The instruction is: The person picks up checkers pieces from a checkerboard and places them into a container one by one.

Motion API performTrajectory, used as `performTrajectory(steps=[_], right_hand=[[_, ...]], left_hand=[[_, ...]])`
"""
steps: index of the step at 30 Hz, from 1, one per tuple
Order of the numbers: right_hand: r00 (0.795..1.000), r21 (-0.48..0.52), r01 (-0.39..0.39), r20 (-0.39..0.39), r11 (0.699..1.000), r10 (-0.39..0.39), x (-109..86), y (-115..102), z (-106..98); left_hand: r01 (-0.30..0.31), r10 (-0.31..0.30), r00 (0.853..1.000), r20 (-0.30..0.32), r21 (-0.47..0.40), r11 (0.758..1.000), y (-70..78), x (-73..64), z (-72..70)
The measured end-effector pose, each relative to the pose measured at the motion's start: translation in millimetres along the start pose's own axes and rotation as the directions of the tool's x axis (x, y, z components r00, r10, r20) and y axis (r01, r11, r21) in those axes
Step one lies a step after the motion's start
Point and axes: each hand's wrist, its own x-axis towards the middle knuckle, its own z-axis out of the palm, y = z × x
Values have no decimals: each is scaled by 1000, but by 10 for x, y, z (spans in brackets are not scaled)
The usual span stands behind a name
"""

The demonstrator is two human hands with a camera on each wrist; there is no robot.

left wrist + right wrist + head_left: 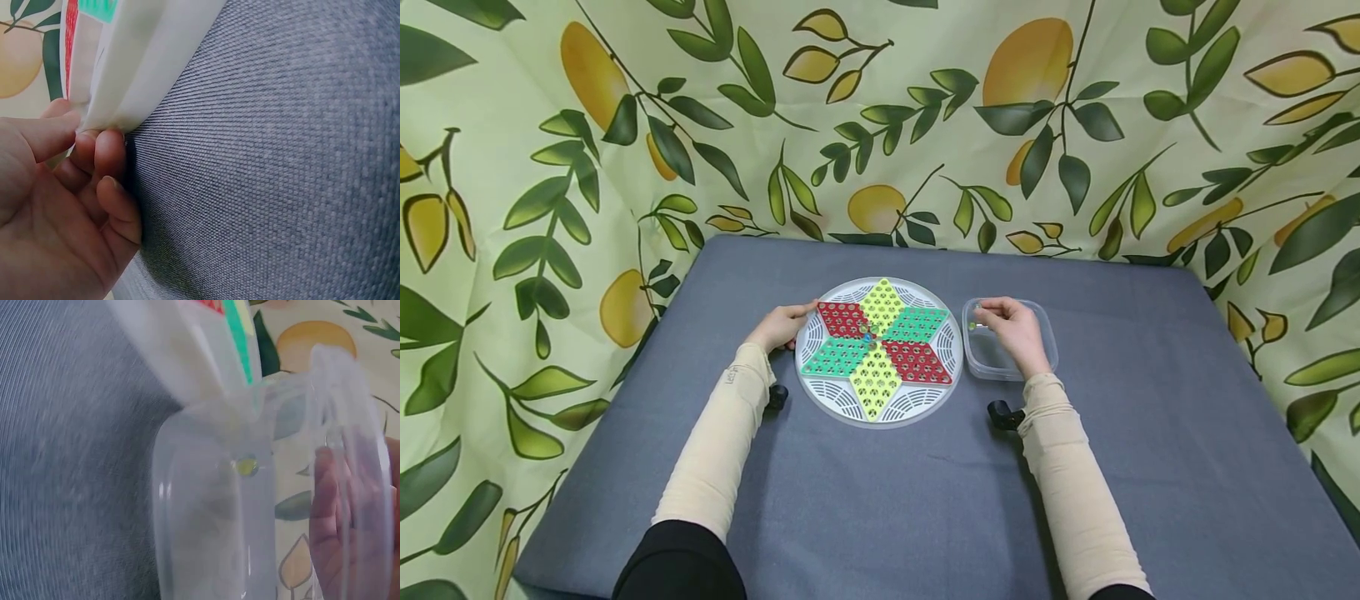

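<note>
A round white Chinese checkers board point(917, 404) with a red, green and yellow star lies on the table. Several marbles point(868, 337) are gathered at its middle. At the board's left edge, my left hand point(781, 327) pinches the rim, thumb above and curled fingers below, as the left wrist view shows. My right hand point(1015, 329) is over a clear plastic box point(1049, 350) beside the board, its fingertips pinching a small clear marble point(334, 437). A yellow-green marble point(246, 466) lies in the box. The box wall partly veils my right fingers in the right wrist view.
A grey cloth point(887, 508) covers the table. Behind and along the sides hangs a curtain point(917, 125) printed with leaves and yellow fruit. Black camera mounts point(1003, 415) stick out from both wrists near the tabletop.
</note>
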Motion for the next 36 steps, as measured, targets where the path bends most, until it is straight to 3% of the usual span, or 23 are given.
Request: performTrajectory(steps=[9,21,36], right_hand=[[996,-134,3,84,991,8,56,109,-10],[990,-170,23,138,985,1,103,139,-7],[996,-128,19,87,992,-8,61,58,-55]], left_hand=[[-4,4,1000,-8,-3,1000,16,-19,3],[-1,1,1000,-3,0,1000,33,-48,1],[7,-7,1000,11,7,1000,58,-75,-1]])
